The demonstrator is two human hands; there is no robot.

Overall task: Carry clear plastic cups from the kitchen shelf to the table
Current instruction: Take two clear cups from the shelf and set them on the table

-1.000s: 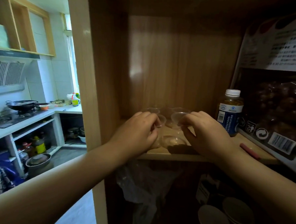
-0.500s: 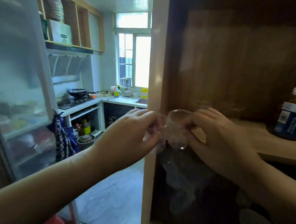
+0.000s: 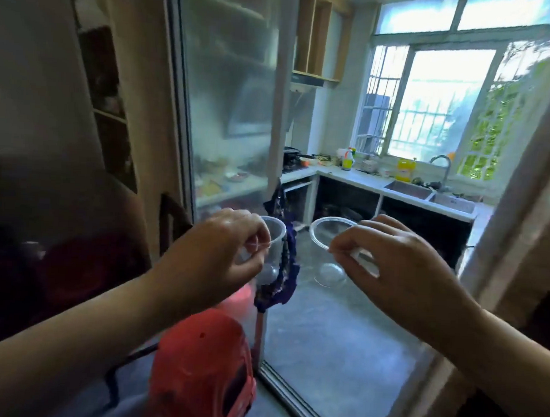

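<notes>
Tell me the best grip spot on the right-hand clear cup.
Probably the rim, from the near side. The right hand pinches the clear cup at its thin top edge, mouth tilted toward the camera, base hanging free. The rolled rim looks stiffer than the thin wall, which a squeeze would likely buckle.

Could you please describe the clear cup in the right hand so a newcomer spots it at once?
Start at the bright barred window and drop to the two hands. The right hand pinches a clear plastic cup by its rim. Unlike the other cup, its mouth tilts towards the camera.
</notes>
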